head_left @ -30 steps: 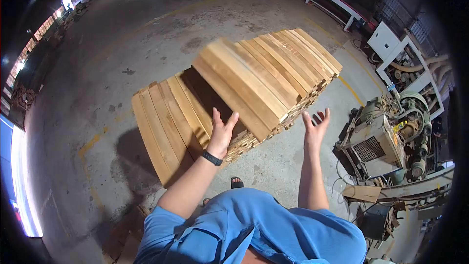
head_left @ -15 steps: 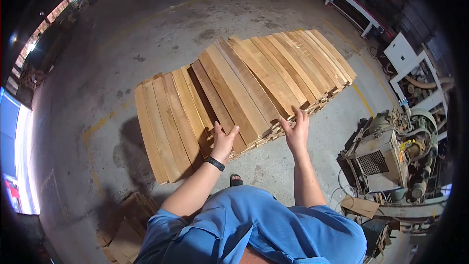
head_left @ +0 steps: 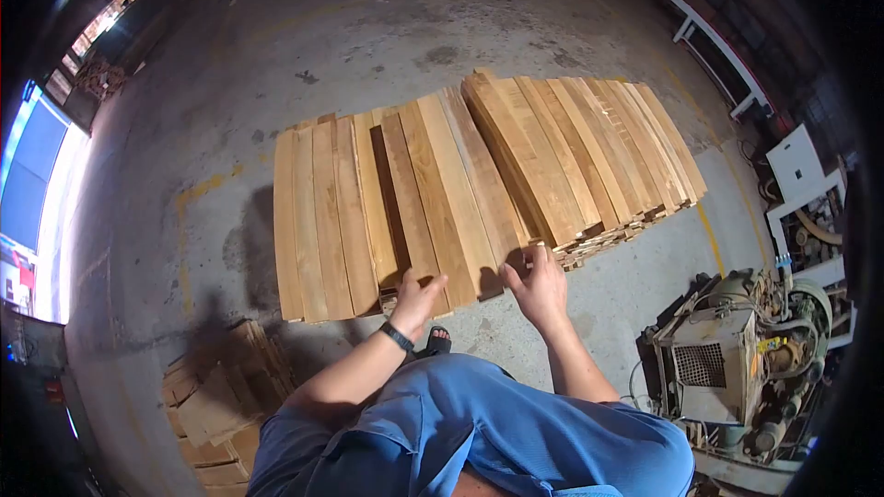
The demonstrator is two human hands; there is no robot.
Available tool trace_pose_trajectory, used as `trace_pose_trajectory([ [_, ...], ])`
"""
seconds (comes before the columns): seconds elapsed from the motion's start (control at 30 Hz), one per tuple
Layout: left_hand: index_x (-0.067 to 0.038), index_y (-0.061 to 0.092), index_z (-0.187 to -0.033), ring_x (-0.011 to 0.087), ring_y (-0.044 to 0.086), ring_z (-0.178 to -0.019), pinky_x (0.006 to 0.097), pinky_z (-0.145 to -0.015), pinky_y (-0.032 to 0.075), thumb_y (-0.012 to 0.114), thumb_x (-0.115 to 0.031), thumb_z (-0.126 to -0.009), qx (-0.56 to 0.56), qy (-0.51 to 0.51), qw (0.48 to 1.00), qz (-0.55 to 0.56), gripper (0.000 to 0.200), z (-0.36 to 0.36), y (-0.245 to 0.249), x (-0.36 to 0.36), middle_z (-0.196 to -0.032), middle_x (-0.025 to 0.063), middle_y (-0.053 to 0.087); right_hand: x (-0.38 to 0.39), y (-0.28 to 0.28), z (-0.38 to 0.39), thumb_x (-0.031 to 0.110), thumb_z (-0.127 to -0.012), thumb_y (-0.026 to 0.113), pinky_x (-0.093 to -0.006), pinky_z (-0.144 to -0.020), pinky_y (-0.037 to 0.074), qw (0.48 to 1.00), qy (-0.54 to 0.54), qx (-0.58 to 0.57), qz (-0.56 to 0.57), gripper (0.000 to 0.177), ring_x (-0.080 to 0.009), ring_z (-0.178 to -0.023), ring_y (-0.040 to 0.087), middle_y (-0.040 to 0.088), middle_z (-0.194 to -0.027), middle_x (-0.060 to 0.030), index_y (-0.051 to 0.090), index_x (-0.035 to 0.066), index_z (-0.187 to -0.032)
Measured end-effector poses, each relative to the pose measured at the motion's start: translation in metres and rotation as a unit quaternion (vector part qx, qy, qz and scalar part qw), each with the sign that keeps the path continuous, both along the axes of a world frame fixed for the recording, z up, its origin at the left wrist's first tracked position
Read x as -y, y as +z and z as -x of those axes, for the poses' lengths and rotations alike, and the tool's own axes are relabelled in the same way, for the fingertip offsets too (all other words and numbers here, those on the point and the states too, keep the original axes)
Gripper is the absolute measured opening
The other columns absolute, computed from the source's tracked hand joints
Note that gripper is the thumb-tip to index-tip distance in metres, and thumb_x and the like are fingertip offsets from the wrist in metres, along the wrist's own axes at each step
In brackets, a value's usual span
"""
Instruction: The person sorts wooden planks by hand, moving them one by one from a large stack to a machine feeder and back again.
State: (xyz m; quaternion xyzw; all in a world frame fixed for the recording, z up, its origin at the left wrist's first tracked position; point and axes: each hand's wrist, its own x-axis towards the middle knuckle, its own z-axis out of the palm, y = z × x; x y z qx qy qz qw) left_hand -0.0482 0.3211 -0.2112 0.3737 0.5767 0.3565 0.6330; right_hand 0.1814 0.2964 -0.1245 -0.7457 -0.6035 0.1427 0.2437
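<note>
Long, flat wooden boards (head_left: 442, 202) lie side by side in a layered stack, their near ends facing me. My left hand (head_left: 416, 304), a dark band on its wrist, is at the near ends of the middle boards, thumb and fingers apart. My right hand (head_left: 539, 293) is at the near ends just to the right, its thumb spread from bent fingers close to the higher right-hand boards (head_left: 589, 156). Neither hand is visibly wrapped round a board, though some fingertips are hidden. A dark gap (head_left: 391, 202) runs between boards left of the middle group.
Cardboard pieces (head_left: 221, 396) lie on the floor at lower left. A machine with a grille (head_left: 704, 364) and hoses stands at right. Behind it is a white panel (head_left: 797, 166); a long white-framed bench (head_left: 723, 51) stands farther back. Yellow lines mark the concrete floor (head_left: 368, 55).
The middle boards now lie lower and farther left against the right-hand boards, whose side is exposed. Both hands remain near the board ends. The view has shifted, so the surroundings appear displaced.
</note>
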Motion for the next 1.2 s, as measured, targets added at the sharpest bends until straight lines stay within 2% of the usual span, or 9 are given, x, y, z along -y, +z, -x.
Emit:
trace_pose_trajectory([
  [0.1, 0.001, 0.048, -0.13, 0.0213, 0.057, -0.118, 0.0358, -0.1, 0.048, 0.071, -0.018, -0.094, 0.085, -0.01, 0.996, 0.036, 0.047, 0.011, 0.015, 0.038, -0.127, 0.0147, 0.058, 0.011, 0.005, -0.014, 0.043, -0.085, 0.077, -0.0481, -0.081, 0.055, 0.994, -0.022, -0.067, 0.081, 0.051, -0.0412, -0.091, 0.069, 0.07, -0.099, -0.0233, 0.062, 0.001, -0.108],
  [0.23, -0.006, 0.054, -0.135, 0.0217, 0.057, -0.123, 0.0399, -0.105, 0.046, 0.072, -0.025, -0.095, 0.158, 0.006, 0.973, 0.17, 0.048, 0.018, 0.01, 0.048, -0.134, 0.0086, 0.06, 0.01, -0.029, -0.042, 0.052, -0.089, 0.072, -0.0432, -0.087, 0.055, 0.961, -0.006, -0.21, 0.18, 0.068, -0.0356, -0.099, 0.071, 0.071, -0.108, -0.0276, 0.062, -0.007, -0.122],
  [0.27, -0.009, 0.055, -0.137, 0.0218, 0.056, -0.127, 0.0416, -0.107, 0.045, 0.072, -0.027, -0.095, 0.199, -0.002, 0.961, 0.194, 0.049, 0.022, 0.005, 0.046, -0.136, 0.0072, 0.061, 0.009, -0.039, -0.045, 0.052, -0.09, 0.071, -0.0401, -0.096, 0.052, 0.94, 0.011, -0.274, 0.203, 0.079, -0.0313, -0.114, 0.066, 0.067, -0.122, -0.0274, 0.054, -0.011, -0.133],
  [0.37, -0.01, 0.06, -0.135, 0.0211, 0.058, -0.125, 0.0425, -0.106, 0.046, 0.072, -0.028, -0.095, 0.344, 0.01, 0.908, 0.24, 0.045, 0.02, -0.004, 0.05, -0.134, 0.0036, 0.063, 0.016, -0.056, -0.042, 0.047, -0.092, 0.07, -0.0388, -0.106, 0.046, 0.79, 0.014, -0.573, 0.219, 0.08, -0.0292, -0.127, 0.059, 0.061, -0.135, -0.0243, 0.046, -0.012, -0.14],
  [0.5, -0.008, 0.057, -0.136, 0.0215, 0.061, -0.121, 0.0421, -0.104, 0.049, 0.069, -0.03, -0.096, 0.318, 0.011, 0.937, 0.146, 0.047, 0.029, 0.011, 0.071, -0.132, 0.0061, 0.064, 0.035, -0.065, -0.047, 0.034, -0.094, 0.069, -0.0384, -0.109, 0.044, 0.804, -0.015, -0.544, 0.238, 0.071, -0.028, -0.129, 0.057, 0.058, -0.139, -0.0216, 0.043, -0.01, -0.144],
  [0.63, -0.007, 0.055, -0.138, 0.0223, 0.064, -0.118, 0.0421, -0.099, 0.053, 0.067, -0.035, -0.097, 0.374, -0.017, 0.92, 0.114, 0.051, 0.047, 0.042, 0.103, -0.129, 0.0086, 0.065, 0.081, 0.017, -0.014, 0.03, -0.091, 0.07, -0.0413, -0.107, 0.046, 0.72, -0.02, -0.644, 0.257, 0.068, -0.0289, -0.125, 0.059, 0.06, -0.135, -0.0199, 0.045, -0.007, -0.142],
  [0.83, -0.007, 0.052, -0.14, 0.0241, 0.064, -0.117, 0.0443, -0.098, 0.055, 0.066, -0.032, -0.096, 0.394, 0.015, 0.913, 0.101, 0.052, 0.062, 0.077, 0.153, -0.128, 0.0094, 0.064, 0.153, -0.007, 0.017, 0.025, -0.086, 0.071, -0.0427, -0.107, 0.044, 0.682, -0.003, -0.714, 0.16, 0.065, -0.03, -0.12, 0.06, 0.062, -0.131, -0.0176, 0.049, -0.005, -0.14],
  [1.0, -0.002, 0.048, -0.141, 0.022, 0.062, -0.12, 0.0391, -0.096, 0.055, 0.067, -0.031, -0.095, 0.411, 0.0, 0.908, 0.077, 0.058, 0.072, 0.083, 0.192, -0.131, 0.0114, 0.061, 0.205, 0.001, 0.032, 0.025, -0.083, 0.071, -0.042, -0.105, 0.046, 0.667, -0.049, -0.733, 0.127, 0.066, -0.0297, -0.119, 0.06, 0.062, -0.13, -0.0186, 0.049, -0.005, -0.138],
  [1.2, 0.003, 0.039, -0.145, 0.02, 0.059, -0.121, 0.0346, -0.1, 0.051, 0.068, -0.03, -0.093, 0.364, 0.06, 0.927, -0.063, 0.067, 0.062, 0.118, 0.238, -0.133, 0.013, 0.056, 0.224, 0.023, 0.019, 0.028, -0.081, 0.074, -0.0426, -0.104, 0.049, 0.683, 0.065, -0.718, 0.119, 0.072, -0.0286, -0.121, 0.062, 0.063, -0.132, -0.0166, 0.049, -0.007, -0.139],
])
